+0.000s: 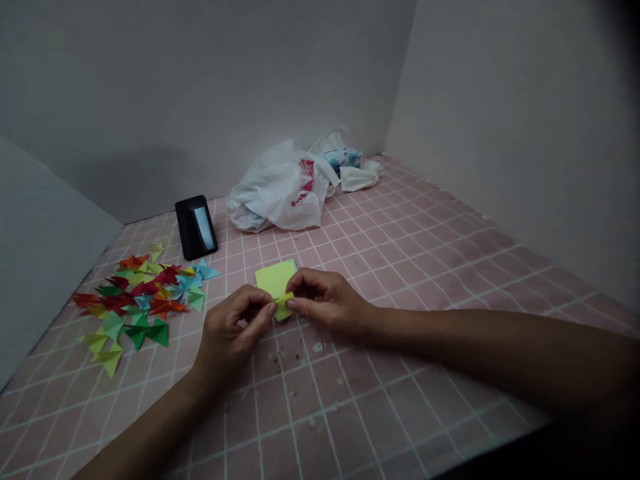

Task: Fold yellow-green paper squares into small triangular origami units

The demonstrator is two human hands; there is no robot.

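Note:
Between my two hands is a small folded piece of yellow paper (284, 307). My left hand (237, 327) pinches its left end between thumb and forefinger. The right end is pinched by my right hand (327, 300), its other fingers curled in. Just behind the folded piece, a stack of square yellow-green paper (275, 277) lies on the table, partly hidden by my fingers. To the left of my left hand is a spread pile of folded paper shapes (145, 287) in red, orange, yellow, green and light blue.
A black phone-like device (196, 227) leans at the back left. White plastic bags (280, 190), one with red print, sit against the back wall, beside a crumpled white cloth or tissue (359, 177). A pink cloth with a white grid (400, 267) covers the table, with walls around it.

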